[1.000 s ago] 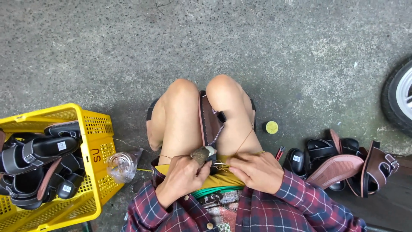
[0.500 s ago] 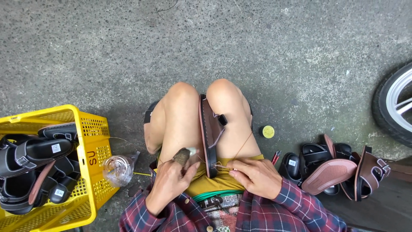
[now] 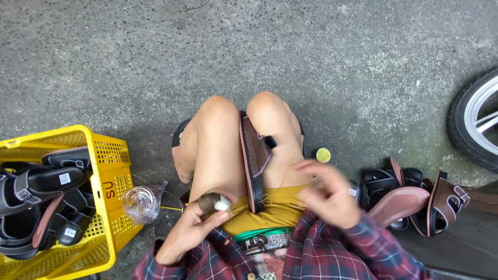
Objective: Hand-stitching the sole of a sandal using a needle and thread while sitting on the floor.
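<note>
Ground: concrete floor carried everything; the person sat low on it with knees drawn up, so the lap served as the work surface.
Crate: yellow plastic crate stood at the person's left, within arm's reach, loaded with dark strapped sandals lying on their sides and stacked loosely, seemingly kept apart from the other batch.
Wheel: tyre and rim showed at the far right edge, well apart from the work.
Pile: brown and black sandals lay heaped on the floor just beside the person's right side, some on edge, soles outward.
Clamped piece: brown sandal stood on its edge between the two thighs, squeezed there so that both hands stayed free; pale stitching ran along its rim, and a thin thread seemed to lead from it.
Right hand: right hand was raised above the lap near the clamped piece and blurred; it looked half closed, perhaps pinching thread, but I could not tell what it held.
Left hand: left hand was closed round a small brown-handled tool with a whitish tip, held beside the left thigh, clear of the sole.
Bag: crumpled clear plastic bag lay between crate and leg.
Disc: small yellow-green round lid or tin sat on the floor just beyond the right knee, near to hand.
</note>
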